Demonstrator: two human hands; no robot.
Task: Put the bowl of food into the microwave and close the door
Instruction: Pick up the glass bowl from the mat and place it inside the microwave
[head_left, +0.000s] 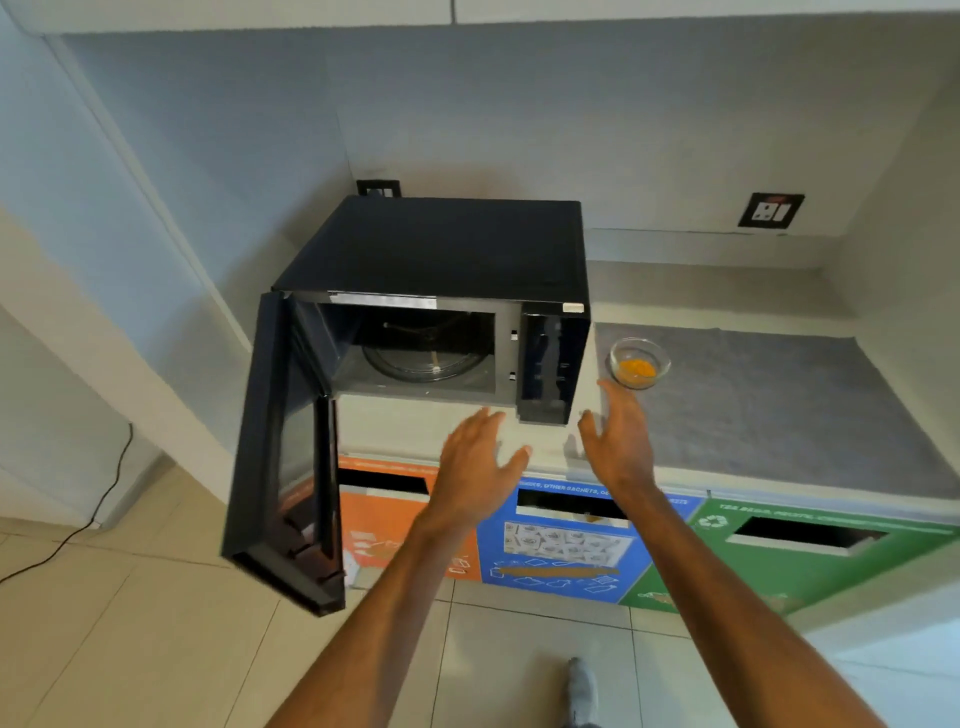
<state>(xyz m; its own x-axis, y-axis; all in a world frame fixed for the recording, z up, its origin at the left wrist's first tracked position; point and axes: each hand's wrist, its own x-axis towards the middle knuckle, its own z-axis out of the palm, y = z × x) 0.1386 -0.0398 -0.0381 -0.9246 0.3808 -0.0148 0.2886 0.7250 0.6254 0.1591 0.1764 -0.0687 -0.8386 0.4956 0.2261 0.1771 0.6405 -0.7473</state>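
Note:
A black microwave (447, 249) stands on the counter with its door (283, 447) swung wide open to the left. Inside, the glass turntable (426, 358) is bare. A small clear glass bowl (639, 362) with orange food sits on a grey mat just right of the microwave. My right hand (618, 436) is open, its fingertips just below the bowl and not touching it. My left hand (475, 462) is open too, hovering in front of the microwave's lower edge with nothing in it.
The grey mat (779, 405) covers the counter to the right. Below the counter are orange (384, 519), blue (561, 545) and green (779, 551) waste bin fronts. A wall socket (771, 210) is at the back right. A cable (93, 509) trails on the tiled floor at the left.

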